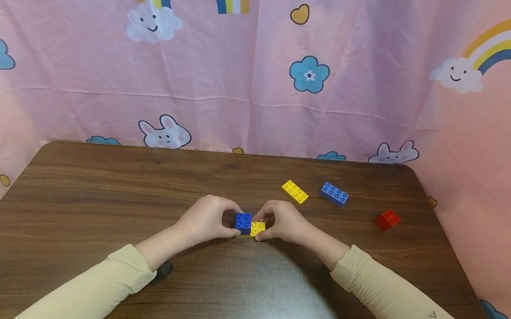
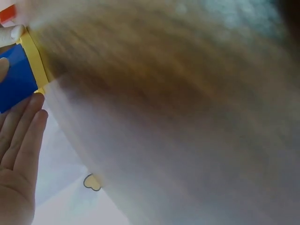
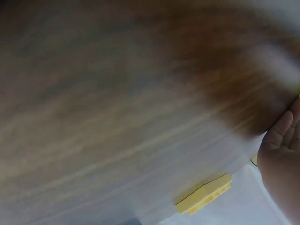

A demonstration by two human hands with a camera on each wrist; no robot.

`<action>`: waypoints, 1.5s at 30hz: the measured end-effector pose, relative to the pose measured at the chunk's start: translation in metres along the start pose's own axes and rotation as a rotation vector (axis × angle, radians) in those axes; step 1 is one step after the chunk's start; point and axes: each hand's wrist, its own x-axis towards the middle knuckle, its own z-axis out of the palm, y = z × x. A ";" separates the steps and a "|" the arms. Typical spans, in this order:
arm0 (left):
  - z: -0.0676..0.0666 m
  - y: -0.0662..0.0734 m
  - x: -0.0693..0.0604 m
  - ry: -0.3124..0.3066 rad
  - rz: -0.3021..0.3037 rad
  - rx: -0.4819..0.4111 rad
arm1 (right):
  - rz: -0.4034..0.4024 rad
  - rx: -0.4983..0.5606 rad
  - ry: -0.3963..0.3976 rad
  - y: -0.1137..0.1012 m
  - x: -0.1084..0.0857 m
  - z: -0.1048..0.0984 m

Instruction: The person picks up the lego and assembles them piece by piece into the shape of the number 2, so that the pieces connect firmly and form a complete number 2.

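Note:
A small dark blue toy brick (image 1: pixel 243 224) sits on the left part of a flat yellow toy brick (image 1: pixel 258 228) at the middle of the table. My left hand (image 1: pixel 203 219) pinches the blue brick between thumb and fingers. From the other side, my right hand (image 1: pixel 287 222) pinches the exposed end of the yellow brick. In the left wrist view the blue brick (image 2: pixel 18 77) lies against the yellow brick's edge (image 2: pixel 35 56), with the left fingers (image 2: pixel 30 122) beside it. The right wrist view shows only part of the right hand (image 3: pixel 283 154); its grip is mostly cut off.
Behind the right hand lie another yellow brick (image 1: pixel 294 192) and a lighter blue brick (image 1: pixel 334 193). Farther right is a red brick (image 1: pixel 388 220). A dark object (image 1: pixel 163 271) is partly hidden by the left sleeve. Patterned pink cloth (image 1: pixel 218 77) borders the wooden table (image 1: pixel 81 199).

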 end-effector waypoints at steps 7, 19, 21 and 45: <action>0.001 0.003 -0.002 -0.006 -0.026 -0.016 | 0.010 0.010 -0.003 0.003 0.001 0.000; 0.002 -0.001 -0.002 -0.006 -0.065 -0.212 | 0.008 -0.003 -0.005 0.001 0.000 0.000; 0.002 -0.001 -0.003 -0.005 -0.084 -0.259 | 0.010 -0.006 -0.005 0.000 0.000 0.000; 0.000 0.000 -0.002 -0.005 -0.165 -0.360 | -0.072 0.033 -0.027 0.006 -0.002 -0.006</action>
